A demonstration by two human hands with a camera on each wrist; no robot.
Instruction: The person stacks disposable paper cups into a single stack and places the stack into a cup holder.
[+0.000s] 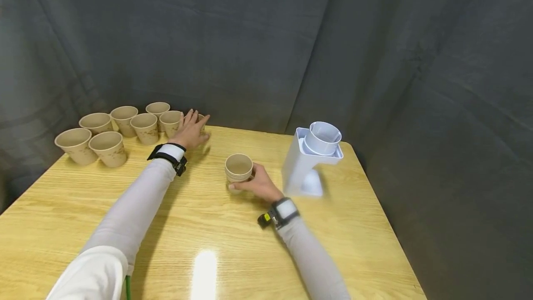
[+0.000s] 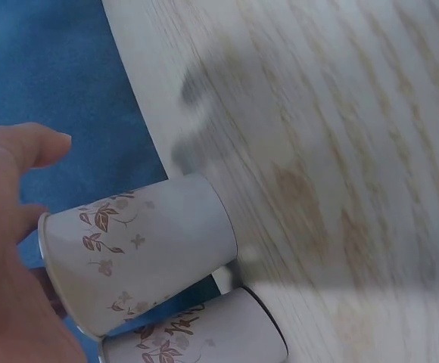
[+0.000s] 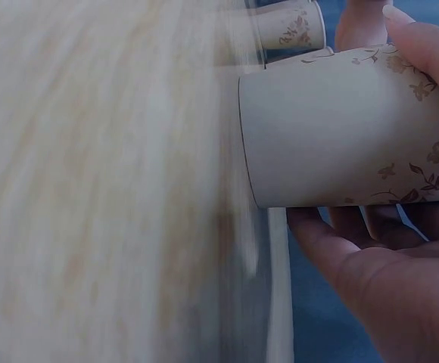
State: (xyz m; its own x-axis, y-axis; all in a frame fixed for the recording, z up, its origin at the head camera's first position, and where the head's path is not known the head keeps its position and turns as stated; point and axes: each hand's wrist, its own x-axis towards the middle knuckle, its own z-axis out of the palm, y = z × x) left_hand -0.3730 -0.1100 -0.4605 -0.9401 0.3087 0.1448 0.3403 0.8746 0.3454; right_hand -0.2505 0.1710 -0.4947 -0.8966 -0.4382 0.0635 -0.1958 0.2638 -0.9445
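Note:
Near the table's far edge, my left hand [image 1: 191, 131] is spread over the end paper cup of a group, its fingers mostly straight. The left wrist view shows that cup [image 2: 144, 249], beige with brown leaf prints, beside the hand [image 2: 11, 249]; one digit stands off it. Another printed cup [image 2: 204, 333] is right next to it. My right hand [image 1: 261, 184] grips a short stack of nested paper cups [image 1: 238, 170] from its right side, mid-table. In the right wrist view, thumb and fingers hold the stack [image 3: 333, 128] around its printed part.
Several upright paper cups [image 1: 107, 148] are grouped at the table's back left. A white holder [image 1: 293, 165] with a round cup-like top [image 1: 322, 138] stands right of my right hand. Dark curtains [image 1: 250, 45] hang behind the wooden table [image 1: 200, 207].

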